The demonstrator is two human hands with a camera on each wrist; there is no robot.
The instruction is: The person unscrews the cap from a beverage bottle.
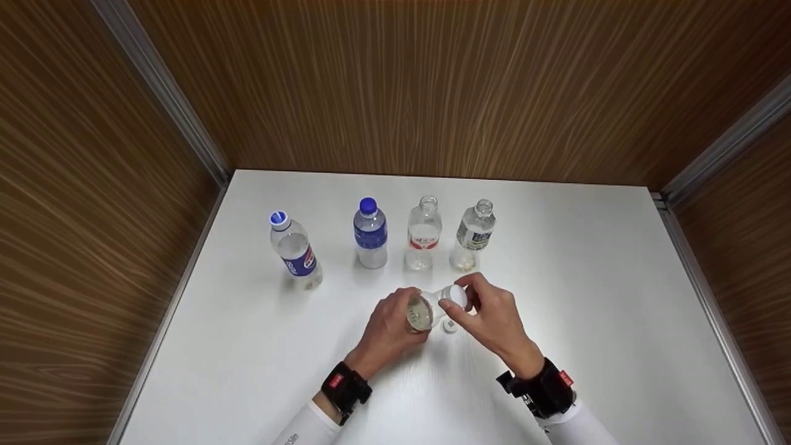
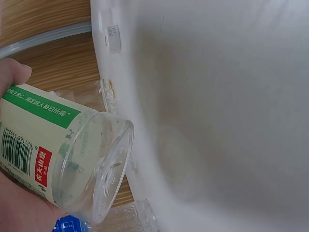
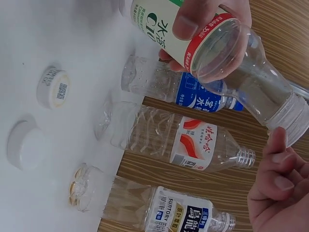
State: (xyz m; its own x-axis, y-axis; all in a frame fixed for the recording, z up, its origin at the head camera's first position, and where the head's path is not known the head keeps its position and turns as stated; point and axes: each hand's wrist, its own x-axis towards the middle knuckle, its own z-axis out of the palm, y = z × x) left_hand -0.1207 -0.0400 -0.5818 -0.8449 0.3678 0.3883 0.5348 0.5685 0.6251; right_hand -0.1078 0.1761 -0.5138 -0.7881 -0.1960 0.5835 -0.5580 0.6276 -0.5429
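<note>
Grip, left: the left hand (image 1: 390,332) is closed around the body of the held bottle (image 1: 419,314), thumb on one side and fingers on the other.

Grip, right: the right hand (image 1: 496,316) pinches the white cap (image 1: 456,295) at the neck end of that bottle, between thumb and fingers. How far the cap is seated cannot be told.

Held bottle: between the two hands, off the table (image 1: 618,321), tilted, neck toward the right hand. Label cream and green with a red band; barcode on the left hand's side.

Below the grip: the coded cap (image 3: 54,89) and the plain cap (image 3: 26,145) lie on the table near each other.

Beyond the grip, all upright and apart: the red-label bottle (image 1: 424,242) straight ahead, uncapped; the Suntory bottle (image 1: 473,238) just to its right, uncapped, a little brownish residue at the base; the blue-capped bottle (image 1: 371,238) ahead and left; the Pepsi bottle (image 1: 299,256) farthest left of the grip, capped in white and blue.
</note>
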